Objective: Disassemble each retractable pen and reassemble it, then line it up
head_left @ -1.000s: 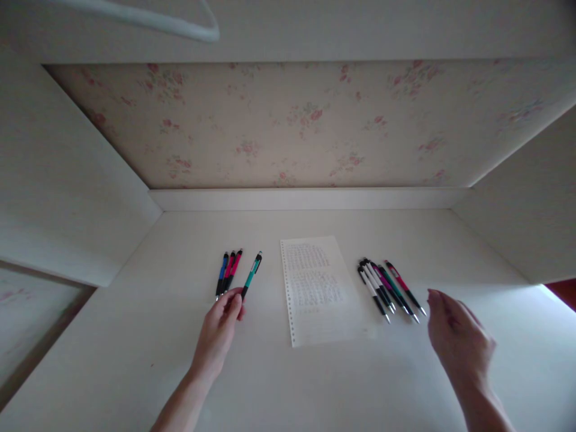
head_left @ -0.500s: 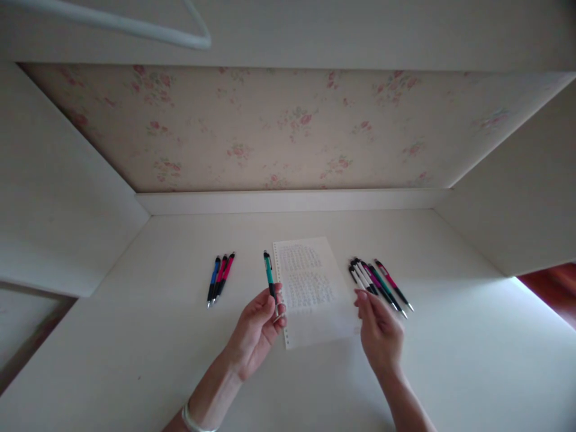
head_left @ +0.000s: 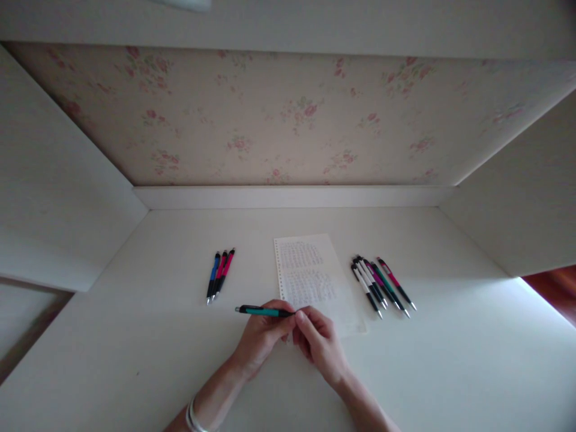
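A teal pen (head_left: 265,311) with black ends lies level across my left hand (head_left: 263,339), whose thumb and fingers are closed on it. Its clicker end points left. At the other end, my right hand (head_left: 320,345) pinches the pen's tip, which its fingertips hide. Both hands meet above the lower left part of a handwritten sheet of paper (head_left: 315,279) with a punched left edge.
Left of the paper lie three pens, one blue (head_left: 213,277) and two red-pink (head_left: 226,270). To its right is a group of several pens, with white (head_left: 361,282), purple, green and pink (head_left: 393,279) barrels. White panels (head_left: 517,198) wall the desk on both sides.
My right hand has moved left from beside the right-hand pens to the teal pen's tip. The teal pen has turned from nearly upright to level, its clicker end now pointing left.
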`<state>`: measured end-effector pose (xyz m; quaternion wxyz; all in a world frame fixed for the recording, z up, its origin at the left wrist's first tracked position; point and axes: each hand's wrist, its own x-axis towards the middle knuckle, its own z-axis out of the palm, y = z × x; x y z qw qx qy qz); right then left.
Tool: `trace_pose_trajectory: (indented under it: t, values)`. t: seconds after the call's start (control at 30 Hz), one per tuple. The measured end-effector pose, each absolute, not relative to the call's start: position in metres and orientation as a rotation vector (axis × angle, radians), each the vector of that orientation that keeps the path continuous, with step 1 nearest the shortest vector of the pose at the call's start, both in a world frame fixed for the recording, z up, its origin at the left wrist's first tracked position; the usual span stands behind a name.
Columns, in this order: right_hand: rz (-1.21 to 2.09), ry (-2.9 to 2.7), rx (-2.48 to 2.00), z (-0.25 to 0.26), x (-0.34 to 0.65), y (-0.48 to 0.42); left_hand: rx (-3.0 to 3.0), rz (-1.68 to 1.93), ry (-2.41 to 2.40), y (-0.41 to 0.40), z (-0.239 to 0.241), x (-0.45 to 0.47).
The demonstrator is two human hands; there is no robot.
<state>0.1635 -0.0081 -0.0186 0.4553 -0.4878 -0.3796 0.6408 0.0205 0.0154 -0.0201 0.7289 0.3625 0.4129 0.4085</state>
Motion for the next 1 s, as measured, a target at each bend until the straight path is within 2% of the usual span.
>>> trace_pose_trajectory:
  t: [0.4, 0.57, 0.77, 1.0]
  values:
    - [1.534, -1.07, -1.218, -0.021, 0.168, -0.013, 1.129, 0.884, 0.999, 0.006, -0.017, 0.025]
    - [1.509, -1.285, -1.271, -0.018, 0.169, -0.019, 0.923, 0.965, 1.013, 0.008, -0.024, 0.026]
    - [1.144, -1.867, -1.203, -0.013, 0.159, -0.025, 0.694, 1.023, 1.01, 0.013, -0.019, 0.027]
    - [1.203, -1.823, -1.246, -0.014, 0.16, -0.021, 0.67, 1.009, 0.996, 0.011, -0.022, 0.027]
